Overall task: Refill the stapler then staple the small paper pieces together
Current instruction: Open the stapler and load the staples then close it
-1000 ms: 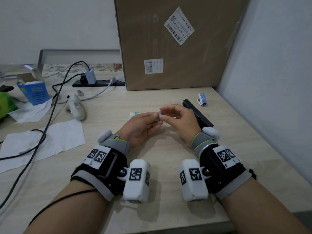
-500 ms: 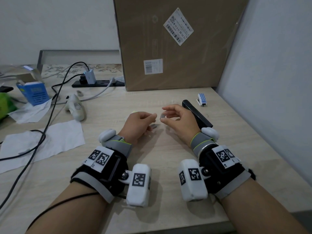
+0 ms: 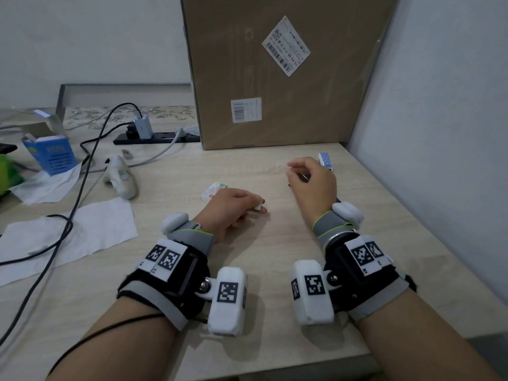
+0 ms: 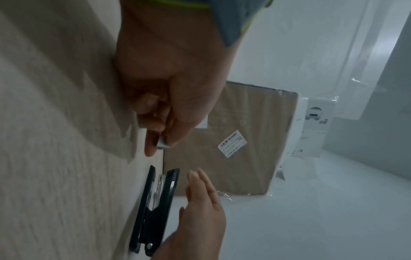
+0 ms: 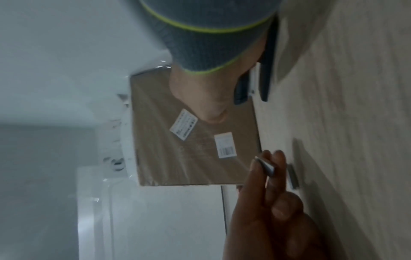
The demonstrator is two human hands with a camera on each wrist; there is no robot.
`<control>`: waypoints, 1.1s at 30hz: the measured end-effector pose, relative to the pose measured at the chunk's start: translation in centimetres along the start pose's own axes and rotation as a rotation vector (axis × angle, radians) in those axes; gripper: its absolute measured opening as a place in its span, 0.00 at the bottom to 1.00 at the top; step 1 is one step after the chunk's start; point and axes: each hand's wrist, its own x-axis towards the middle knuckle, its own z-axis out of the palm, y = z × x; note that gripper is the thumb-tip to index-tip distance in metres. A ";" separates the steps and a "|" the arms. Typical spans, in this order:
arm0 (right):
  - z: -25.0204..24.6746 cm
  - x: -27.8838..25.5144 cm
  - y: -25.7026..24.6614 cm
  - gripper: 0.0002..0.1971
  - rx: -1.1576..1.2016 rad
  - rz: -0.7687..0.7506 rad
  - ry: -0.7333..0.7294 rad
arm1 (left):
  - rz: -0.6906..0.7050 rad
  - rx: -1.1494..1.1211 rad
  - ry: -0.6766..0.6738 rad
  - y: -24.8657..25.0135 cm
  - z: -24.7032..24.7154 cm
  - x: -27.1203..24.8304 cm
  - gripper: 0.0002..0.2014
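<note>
Refill in hand: staple strip held, stapler lying open.

The left hand [image 3: 233, 207] rests on the pale wood-grain desk [image 3: 275, 243], thumb and fingertips pinching a short silver strip of staples [image 4: 162, 144]. The right hand [image 3: 313, 182], fingers straight and holding nothing, hovers just beside the long black stapler [image 4: 155, 202], which lies hinged open with its metal channel exposed. No small paper pieces identifiable. Risk, as judged: a tight pinch could snap the strip; a tilted entry could jam the channel.
</note>
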 end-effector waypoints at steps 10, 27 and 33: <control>-2.0 2.6 -0.8 0.20 -0.647 0.263 -0.342 | 0.209 0.449 0.008 -0.8 0.7 0.0 0.09; -6.3 2.5 -3.4 0.21 -0.825 0.019 -0.766 | 0.308 0.542 0.158 -0.9 -0.1 -0.3 0.13; -8.4 0.9 -3.6 0.19 -0.816 -0.060 -0.862 | 0.136 0.323 -0.040 0.5 1.1 -1.4 0.13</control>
